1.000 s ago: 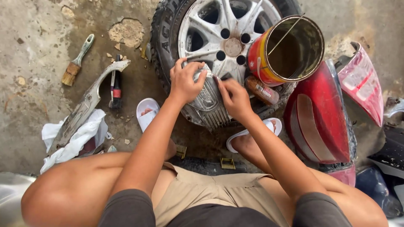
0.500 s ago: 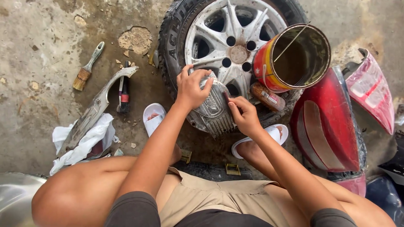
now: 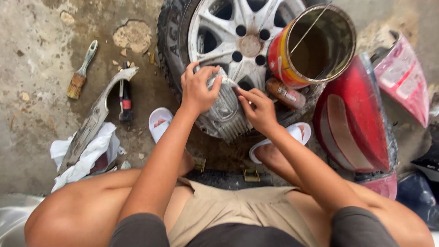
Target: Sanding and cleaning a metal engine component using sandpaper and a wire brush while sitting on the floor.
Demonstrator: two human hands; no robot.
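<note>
ribbed metal cover point(image 3: 224, 112), against the alloy wheel point(image 3: 238, 41): our left hand point(image 3: 197, 89) grips its top, our right hand point(image 3: 258, 110) pinches a small tool point(image 3: 227, 81) beside it.

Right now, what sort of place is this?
Probably an informal vehicle repair yard: stained concrete floor, a car wheel lying flat, red tail-light units, and a finned metal part in both hands.

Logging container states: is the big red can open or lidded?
Open: the red can has no lid, and its dark inside shows.

Bare arms, dark grey sleeves point(image 3: 137, 231), tan shorts point(image 3: 238, 208), white sandals point(image 3: 160, 123) (open-toed).
</note>
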